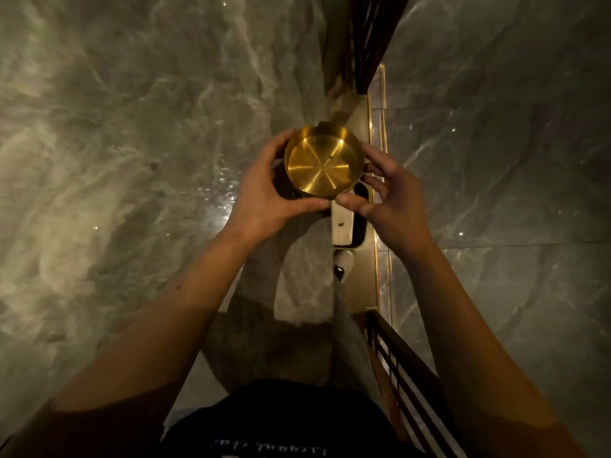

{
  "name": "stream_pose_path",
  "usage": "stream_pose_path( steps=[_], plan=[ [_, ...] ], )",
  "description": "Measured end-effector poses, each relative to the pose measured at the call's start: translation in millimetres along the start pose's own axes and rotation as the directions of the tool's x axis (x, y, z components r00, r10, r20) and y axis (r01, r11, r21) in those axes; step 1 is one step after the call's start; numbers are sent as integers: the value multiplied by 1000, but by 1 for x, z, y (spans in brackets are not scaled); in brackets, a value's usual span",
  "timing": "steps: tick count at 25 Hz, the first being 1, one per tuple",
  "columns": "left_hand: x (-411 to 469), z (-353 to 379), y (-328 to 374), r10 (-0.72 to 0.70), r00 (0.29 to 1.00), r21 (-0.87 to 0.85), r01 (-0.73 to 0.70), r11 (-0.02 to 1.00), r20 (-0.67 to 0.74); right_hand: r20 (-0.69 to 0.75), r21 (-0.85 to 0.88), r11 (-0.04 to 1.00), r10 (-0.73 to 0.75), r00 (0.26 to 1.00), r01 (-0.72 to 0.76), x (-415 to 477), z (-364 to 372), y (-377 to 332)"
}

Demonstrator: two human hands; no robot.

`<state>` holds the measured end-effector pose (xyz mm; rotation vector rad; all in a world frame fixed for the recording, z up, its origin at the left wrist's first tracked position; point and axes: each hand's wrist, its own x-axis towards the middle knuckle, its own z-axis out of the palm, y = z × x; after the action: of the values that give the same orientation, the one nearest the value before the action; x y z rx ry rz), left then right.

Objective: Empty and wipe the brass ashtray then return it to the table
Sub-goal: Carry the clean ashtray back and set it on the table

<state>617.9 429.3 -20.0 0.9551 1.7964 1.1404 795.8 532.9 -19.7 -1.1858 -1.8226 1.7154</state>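
Brass ashtray (324, 160), apparently empty, is gripped at its rim by the left hand (264, 193) above the marble floor (115, 127). The right hand (383, 200) brackets the opposite edge with curled fingers. Rigid, slick and probably light, it is best held across the rim.

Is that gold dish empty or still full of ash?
Empty: the brass ashtray shows a bare, shiny bottom, apart from one tiny speck.
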Motion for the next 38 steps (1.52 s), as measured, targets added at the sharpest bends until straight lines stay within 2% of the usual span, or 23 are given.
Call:
stream_pose_path(
  steps=[4,7,11,16,21,28,38],
  plan=[
    [-36,-92,-21,37,999,36,-35,999,-35,3,-131,988,-83,997,83,-15,93,-32],
    [-68,-161,-31,61,997,74,-57,996,-50,-22,-156,983,-101,995,97,-28,162,-59],
    [-108,-235,-40,66,991,108,-53,993,-119,89,-158,973,-155,984,168,-40,236,-93],
    [-146,-268,-44,59,976,84,-42,996,-211,160,-168,966,-170,972,197,-53,273,-114],
    [-181,-279,-42,31,948,65,-11,998,-316,259,-240,923,-237,936,300,-69,289,-128],
    [-215,-318,-47,-3,918,71,34,997,-396,332,-254,896,-272,903,364,-79,335,-145],
    [-264,-473,-124,-43,881,33,66,997,-470,414,-353,844,-246,876,404,-72,520,-172]
  ],
)
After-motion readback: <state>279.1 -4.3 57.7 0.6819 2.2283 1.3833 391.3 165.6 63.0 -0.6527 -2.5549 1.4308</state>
